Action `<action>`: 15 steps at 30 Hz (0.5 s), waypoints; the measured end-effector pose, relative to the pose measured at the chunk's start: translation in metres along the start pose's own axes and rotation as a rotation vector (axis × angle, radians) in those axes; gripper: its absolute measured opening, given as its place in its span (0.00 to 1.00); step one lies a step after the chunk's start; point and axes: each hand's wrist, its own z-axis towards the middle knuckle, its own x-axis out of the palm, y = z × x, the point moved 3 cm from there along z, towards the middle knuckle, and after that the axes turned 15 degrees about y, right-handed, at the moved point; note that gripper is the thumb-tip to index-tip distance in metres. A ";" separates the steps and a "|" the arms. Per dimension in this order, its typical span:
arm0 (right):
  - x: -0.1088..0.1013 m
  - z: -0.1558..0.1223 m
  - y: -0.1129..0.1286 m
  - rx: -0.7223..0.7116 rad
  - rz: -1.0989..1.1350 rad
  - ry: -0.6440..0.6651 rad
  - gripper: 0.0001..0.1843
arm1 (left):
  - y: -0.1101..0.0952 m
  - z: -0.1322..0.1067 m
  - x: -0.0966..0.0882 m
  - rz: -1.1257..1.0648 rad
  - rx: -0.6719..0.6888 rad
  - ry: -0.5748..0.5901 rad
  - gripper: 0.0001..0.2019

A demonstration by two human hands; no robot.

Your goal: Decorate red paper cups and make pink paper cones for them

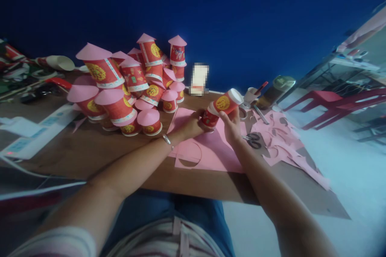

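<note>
Both hands hold a pair of red paper cups joined end to end, tilted with the white rim up to the right. My left hand grips the lower cup near its base. My right hand wraps the upper cup from below. They hover above a pink paper sheet with a circle cut out of it. A heap of red cups with pink cone tops is stacked at the left of the wooden table.
Scissors and pink paper scraps lie to the right of my hands. A tape roll and a dark jar stand behind them. Red plastic chairs are at the far right. White devices and cables lie at the left edge.
</note>
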 end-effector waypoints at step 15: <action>0.001 -0.007 0.003 0.139 -0.164 0.338 0.42 | -0.024 -0.009 -0.013 0.056 0.078 -0.092 0.34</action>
